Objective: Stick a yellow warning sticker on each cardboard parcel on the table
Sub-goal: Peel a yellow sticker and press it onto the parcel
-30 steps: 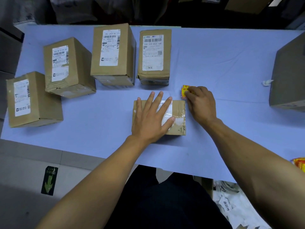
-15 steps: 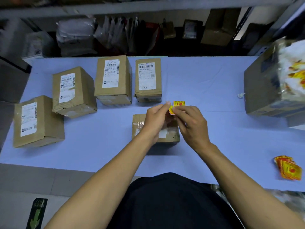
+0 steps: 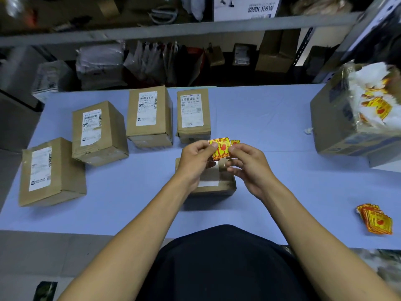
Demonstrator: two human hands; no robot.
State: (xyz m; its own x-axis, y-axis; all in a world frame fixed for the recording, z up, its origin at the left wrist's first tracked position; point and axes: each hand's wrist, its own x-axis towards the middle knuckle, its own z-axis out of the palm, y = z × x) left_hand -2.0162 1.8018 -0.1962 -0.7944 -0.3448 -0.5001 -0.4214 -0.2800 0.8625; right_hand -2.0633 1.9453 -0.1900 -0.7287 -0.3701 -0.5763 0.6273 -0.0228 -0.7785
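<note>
Both hands hold a yellow warning sticker [image 3: 221, 147] with red print up above a small flat cardboard parcel [image 3: 217, 183] in the table's middle. My left hand [image 3: 196, 161] pinches its left edge, my right hand [image 3: 247, 166] its right edge. A second small yellow sticker [image 3: 235, 142] peeks out just behind the right fingers. Several upright labelled parcels stand in an arc at the left and back: one at the far left [image 3: 51, 172], one [image 3: 98, 132] beside it, one [image 3: 149, 116] further back, one [image 3: 193, 115] behind the hands.
A stack of loose yellow stickers [image 3: 375, 218] lies near the table's front right edge. A large cardboard box [image 3: 338, 127] holding peeled backing papers stands at the right. The blue table [image 3: 130, 203] ends against cluttered shelving at the back.
My right hand picked the sticker up off the table, my left hand left the small parcel and joined it, and both raised the sticker closer to the camera. The view tilted upward.
</note>
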